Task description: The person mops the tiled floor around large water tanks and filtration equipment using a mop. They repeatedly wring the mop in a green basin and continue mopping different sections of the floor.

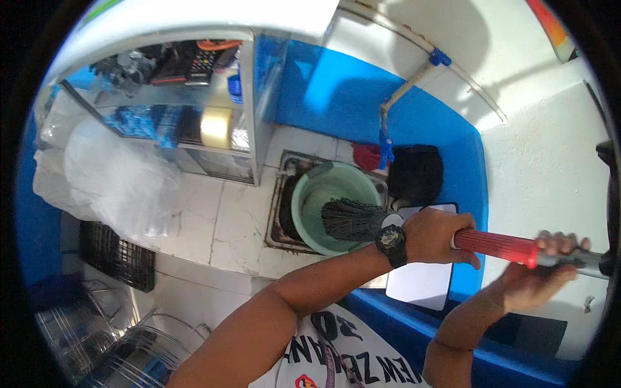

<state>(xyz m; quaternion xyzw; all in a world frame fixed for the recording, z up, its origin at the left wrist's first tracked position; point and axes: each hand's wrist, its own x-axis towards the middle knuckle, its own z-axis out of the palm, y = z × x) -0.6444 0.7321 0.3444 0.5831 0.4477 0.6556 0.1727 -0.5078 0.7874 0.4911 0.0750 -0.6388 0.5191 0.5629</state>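
Note:
A string mop with dark grey strands (351,219) lies over and partly within a light green plastic basin (310,186). My left hand (436,235), a black watch on its wrist, is closed around the mop between its head and the red ribbed sleeve (497,247) of the handle. Farther along, my right hand (538,276) wraps the grey pole just past that sleeve, its fingers slightly blurred. The basin stands on a stained metal sink (277,218) set into a white tiled counter (237,225). Whether the strands touch the basin's bottom cannot be told.
Above the sink hangs a pipe with a blue tap (385,150); red cloth (367,156) and a black item (417,172) lie behind. Left are a glass-sided cabinet (252,106), plastic bags (116,179), a black crate (116,252) and a wire rack (140,349). A white board (419,286) stands right.

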